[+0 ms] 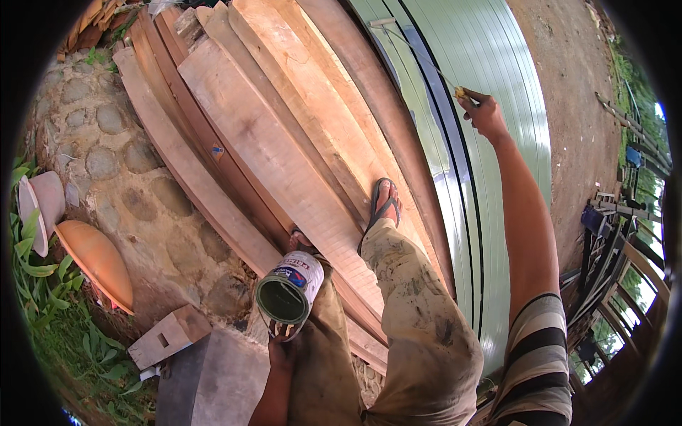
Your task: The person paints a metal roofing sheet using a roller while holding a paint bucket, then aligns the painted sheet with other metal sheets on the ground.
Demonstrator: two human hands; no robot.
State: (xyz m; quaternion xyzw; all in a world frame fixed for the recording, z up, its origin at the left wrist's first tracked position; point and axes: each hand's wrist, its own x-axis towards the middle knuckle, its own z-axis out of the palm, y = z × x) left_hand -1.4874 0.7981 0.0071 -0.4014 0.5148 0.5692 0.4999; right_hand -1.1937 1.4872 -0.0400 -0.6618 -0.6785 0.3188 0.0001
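Note:
My left hand (281,348) is closed at the near rim of a paint can (301,272), its fingertips showing just below the mouth. The can is tilted toward me, with green paint coating its inside. My right hand (484,117) reaches far forward and grips the yellow handle of a paint roller (383,23). The roller's thin wire frame runs up and left to its small head, which lies over the green ribbed panel (490,50). Along the panel's left side run dark stripes and a lighter, glossy green band.
Several long wooden boards (263,135) lie side by side under my sandalled feet (383,202). Left of them is a stone-set wall (101,162), with an orange basin (96,259) and plants below. A dirt strip (575,92) and stacked timber (604,248) lie to the right.

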